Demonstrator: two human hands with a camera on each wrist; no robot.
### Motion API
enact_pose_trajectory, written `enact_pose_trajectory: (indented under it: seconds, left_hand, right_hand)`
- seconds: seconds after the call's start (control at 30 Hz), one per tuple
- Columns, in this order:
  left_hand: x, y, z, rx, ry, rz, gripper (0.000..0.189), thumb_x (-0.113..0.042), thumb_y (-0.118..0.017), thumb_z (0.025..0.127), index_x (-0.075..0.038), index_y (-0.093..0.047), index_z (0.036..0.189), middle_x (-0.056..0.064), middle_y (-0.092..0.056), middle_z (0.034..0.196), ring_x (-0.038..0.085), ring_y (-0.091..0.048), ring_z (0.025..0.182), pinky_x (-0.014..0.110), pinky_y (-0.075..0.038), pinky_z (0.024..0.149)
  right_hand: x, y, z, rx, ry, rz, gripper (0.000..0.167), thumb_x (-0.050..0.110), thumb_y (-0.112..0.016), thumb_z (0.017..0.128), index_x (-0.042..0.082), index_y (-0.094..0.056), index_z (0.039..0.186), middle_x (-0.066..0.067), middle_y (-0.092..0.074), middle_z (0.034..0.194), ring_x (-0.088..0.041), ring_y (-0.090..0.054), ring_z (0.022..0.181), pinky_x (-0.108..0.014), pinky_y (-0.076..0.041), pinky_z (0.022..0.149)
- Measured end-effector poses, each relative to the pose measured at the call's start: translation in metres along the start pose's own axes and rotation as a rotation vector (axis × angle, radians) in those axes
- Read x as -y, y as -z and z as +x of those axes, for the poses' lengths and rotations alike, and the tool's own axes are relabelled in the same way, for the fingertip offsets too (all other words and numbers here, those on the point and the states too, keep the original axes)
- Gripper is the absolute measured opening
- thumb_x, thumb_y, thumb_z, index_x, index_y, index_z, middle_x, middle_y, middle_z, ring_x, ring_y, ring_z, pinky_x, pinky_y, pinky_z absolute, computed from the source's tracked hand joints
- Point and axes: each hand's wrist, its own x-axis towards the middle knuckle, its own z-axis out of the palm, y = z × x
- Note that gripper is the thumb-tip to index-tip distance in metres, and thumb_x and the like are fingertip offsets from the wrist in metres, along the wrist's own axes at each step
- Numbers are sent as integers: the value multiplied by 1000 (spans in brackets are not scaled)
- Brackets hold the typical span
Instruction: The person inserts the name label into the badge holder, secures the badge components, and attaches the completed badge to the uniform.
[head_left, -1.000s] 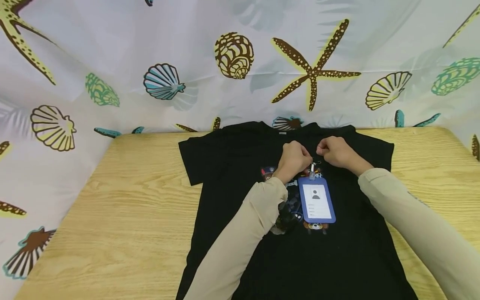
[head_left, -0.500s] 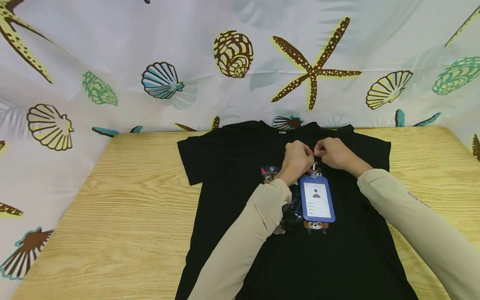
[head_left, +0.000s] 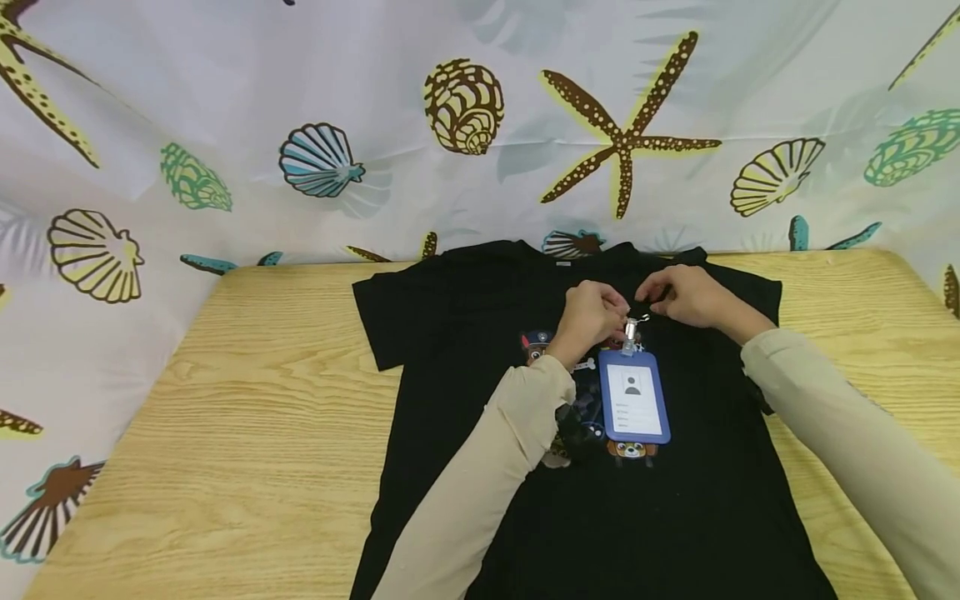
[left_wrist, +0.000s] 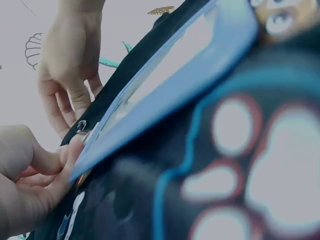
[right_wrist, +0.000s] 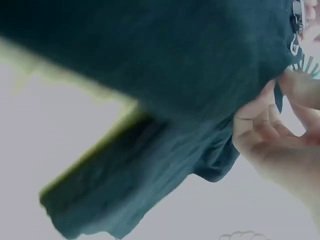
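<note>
A blue ID badge holder point(head_left: 635, 398) with a white card lies on the printed chest of a black T-shirt point(head_left: 480, 333). Its metal clip point(head_left: 632, 330) points up toward the collar, a small hook sticking out to the right. My left hand point(head_left: 588, 321) pinches at the clip from the left; its fingertips partly hide what lies between them. My right hand point(head_left: 693, 296) hovers over the shirt to the right, a short gap from the hook, fingers loosely bent and spread from the thumb. In the right wrist view, the right hand point(right_wrist: 280, 130) shows nothing held between its fingers.
The shirt lies spread over a wood-grain table point(head_left: 247, 433), its sleeves out to both sides. Behind the table's far edge hangs a white curtain point(head_left: 405, 100) printed with shells and starfish.
My right hand first came close to the left fingertips, then drew back to the right with its fingers loosened. The clip's hook now shows. My left hand stays nearly in place.
</note>
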Motion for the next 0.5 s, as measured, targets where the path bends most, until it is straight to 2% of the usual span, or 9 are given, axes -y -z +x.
enact_pose_trajectory:
  seconds: [0.13, 0.27, 0.4, 0.5]
  left_hand:
    - [1, 4, 2, 46, 15, -36, 10, 14, -63, 83, 5, -66, 86, 11, -67, 70, 20, -68, 57, 24, -55, 50]
    - [4, 4, 1, 21, -5, -68, 13, 14, -64, 82, 4, -61, 89, 14, -70, 74, 24, -70, 61, 24, -55, 51]
    - [7, 3, 1, -11, -24, -103, 16, 13, -66, 81, 2, -57, 88, 15, -70, 73, 25, -69, 59, 24, -55, 50]
    - [8, 3, 0, -41, -59, -51, 17, 10, -69, 80, 0, -56, 85, 13, -70, 70, 20, -68, 54, 22, -54, 49]
  right_hand:
    - [1, 1, -3, -12, 112, -76, 20, -6, -63, 86, -2, -70, 104, -16, -62, 96, -24, -58, 76, -40, -50, 67]
    - [3, 1, -4, -55, 187, -108, 16, -5, -65, 86, -2, -72, 100, -15, -64, 96, -25, -59, 78, -41, -50, 68]
    - [8, 3, -4, -70, 273, -173, 10, -3, -66, 86, -2, -73, 94, -14, -64, 93, -27, -61, 81, -43, -51, 72]
    - [18, 5, -1, -63, 269, -217, 6, 2, -68, 87, -1, -73, 88, -13, -63, 92, -26, -60, 79, -42, -51, 70]
